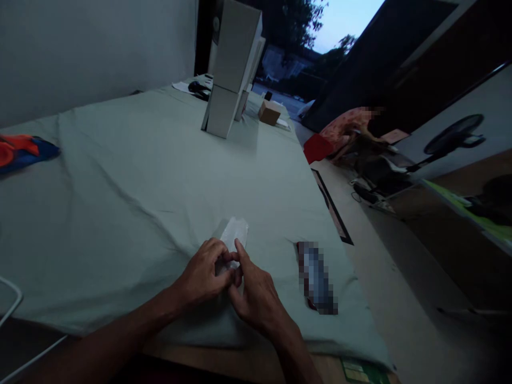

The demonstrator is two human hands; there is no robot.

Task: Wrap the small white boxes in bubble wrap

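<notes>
A small translucent white plastic bag (pixel 237 230) lies on the pale green tablecloth near the front of the table, its far end sticking out beyond my fingers. My left hand (pixel 206 269) comes at it from the left, fingers curled and closed on its near part. From the right, my right hand (pixel 256 293) meets the left one, with its thumb and fingers closed around the same near end. The fingertips of both hands touch or nearly touch. Whatever may be inside the bag is hidden by my fingers.
A blurred-out phone-like object (pixel 318 277) lies to the right. Farther back stand a tall white box (pixel 234 69) and a small brown carton (pixel 269 113). Orange-and-blue cloth (pixel 28 152) is at left. Beyond the table are a person (pixel 348 128) and a fan (pixel 454 136).
</notes>
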